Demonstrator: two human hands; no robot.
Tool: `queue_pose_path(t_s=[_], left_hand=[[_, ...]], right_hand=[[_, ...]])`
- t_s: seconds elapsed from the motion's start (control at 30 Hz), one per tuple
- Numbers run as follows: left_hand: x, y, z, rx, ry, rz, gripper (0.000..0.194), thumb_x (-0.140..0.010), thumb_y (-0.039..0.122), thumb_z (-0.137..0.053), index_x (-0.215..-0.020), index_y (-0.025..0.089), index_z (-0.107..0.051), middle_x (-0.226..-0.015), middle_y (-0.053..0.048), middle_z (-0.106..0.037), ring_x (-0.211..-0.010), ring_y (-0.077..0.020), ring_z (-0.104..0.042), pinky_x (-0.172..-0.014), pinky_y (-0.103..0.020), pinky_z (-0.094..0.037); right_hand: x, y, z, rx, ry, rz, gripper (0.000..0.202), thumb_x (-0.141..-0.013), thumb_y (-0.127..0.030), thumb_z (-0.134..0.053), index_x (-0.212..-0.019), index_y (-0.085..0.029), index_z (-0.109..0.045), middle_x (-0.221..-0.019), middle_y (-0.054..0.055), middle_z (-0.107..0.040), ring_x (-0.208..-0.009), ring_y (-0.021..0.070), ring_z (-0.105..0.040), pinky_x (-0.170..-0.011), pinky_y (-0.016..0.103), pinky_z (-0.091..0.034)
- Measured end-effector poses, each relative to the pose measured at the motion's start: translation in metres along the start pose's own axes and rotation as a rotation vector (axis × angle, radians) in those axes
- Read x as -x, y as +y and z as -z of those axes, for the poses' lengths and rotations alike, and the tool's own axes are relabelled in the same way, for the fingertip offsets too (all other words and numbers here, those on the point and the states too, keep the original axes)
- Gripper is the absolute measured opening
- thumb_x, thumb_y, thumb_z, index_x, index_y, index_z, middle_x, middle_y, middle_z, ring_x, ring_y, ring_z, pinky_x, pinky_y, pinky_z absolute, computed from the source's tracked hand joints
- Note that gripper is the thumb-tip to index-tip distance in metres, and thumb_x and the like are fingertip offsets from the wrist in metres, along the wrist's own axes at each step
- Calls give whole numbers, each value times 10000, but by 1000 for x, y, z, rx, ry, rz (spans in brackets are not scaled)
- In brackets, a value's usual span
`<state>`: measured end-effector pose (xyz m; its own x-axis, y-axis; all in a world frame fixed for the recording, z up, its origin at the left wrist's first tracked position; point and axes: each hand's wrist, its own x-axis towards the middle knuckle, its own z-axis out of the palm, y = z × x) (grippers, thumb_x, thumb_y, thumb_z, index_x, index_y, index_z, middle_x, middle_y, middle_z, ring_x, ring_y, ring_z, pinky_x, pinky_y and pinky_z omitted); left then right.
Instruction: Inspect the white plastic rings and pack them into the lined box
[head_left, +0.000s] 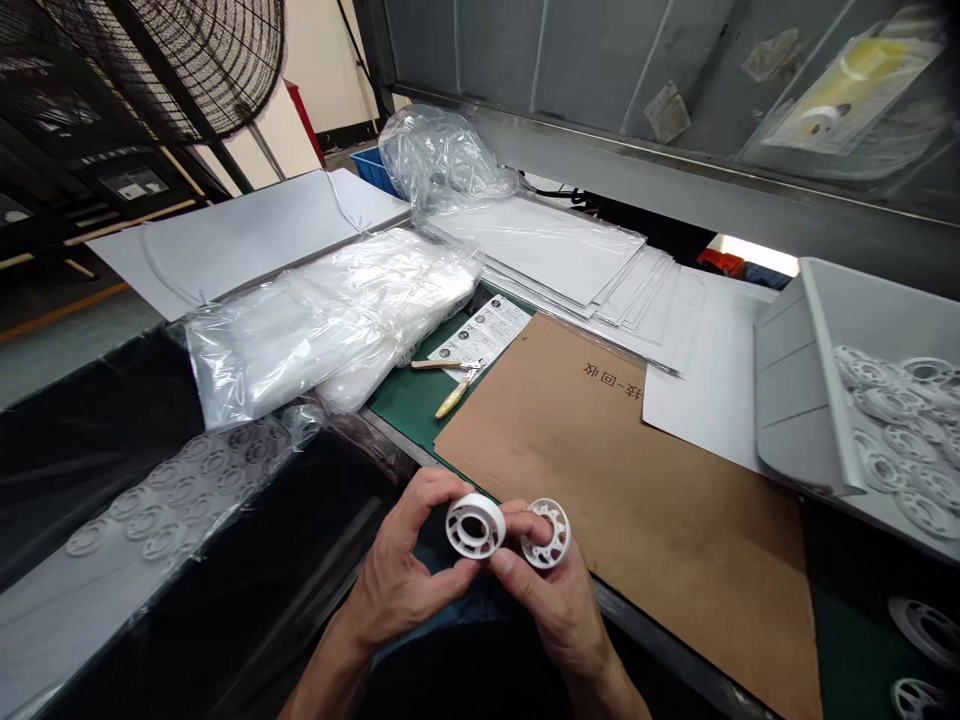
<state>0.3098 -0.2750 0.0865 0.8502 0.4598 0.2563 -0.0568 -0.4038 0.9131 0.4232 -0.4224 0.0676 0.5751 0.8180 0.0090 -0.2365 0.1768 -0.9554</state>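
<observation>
Pinched between the thumb and fingertips of my left hand [401, 565] is a white plastic wheel hub [493, 522], a short ring with spokes and a round hole in its middle. My right hand [559, 605] is closed on a second white wheel hub [561, 540], with its spoked face turned up. The right thumb and a fingertip also reach the edge of the first hub. Both hubs are held close together above the near edge of a brown cardboard sheet [637, 480].
At right a grey bin [806, 390] holds many hubs; loose hubs [919, 695] lie below it. Pliers [454, 395] lie beside a printed sheet [491, 325]. Plastic bags [300, 320] and white sheets [540, 240] are behind. Hubs in rows [180, 490] sit at lower left.
</observation>
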Motion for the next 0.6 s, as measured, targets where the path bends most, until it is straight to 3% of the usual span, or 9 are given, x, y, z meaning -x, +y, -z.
queue_pose_path(t_s=[0.17,0.6], left_hand=[[2,-6,-1,25,11,-102,496,-871,69,-696,-1288,289,-544,-1154,-50,-579,-1074,-197,-611,-939,-340,-532],[11,-11,3,26,27,-68,550,-837,84,-734,-1304,306,-545,-1232,-58,-552,-1166,-217,-582,-1009,-354,-493]], right_hand=[[1,4,2,25,-18,33,105,-929,-311,-730,-1027,-275,-744,-1003,7,-645,-950,202,-592,-884,323,-446],[3,7,-1,29,-68,32,127,-929,-314,-754,-1055,-312,-755,-1021,2,-632,-971,207,-579,-883,330,-442]])
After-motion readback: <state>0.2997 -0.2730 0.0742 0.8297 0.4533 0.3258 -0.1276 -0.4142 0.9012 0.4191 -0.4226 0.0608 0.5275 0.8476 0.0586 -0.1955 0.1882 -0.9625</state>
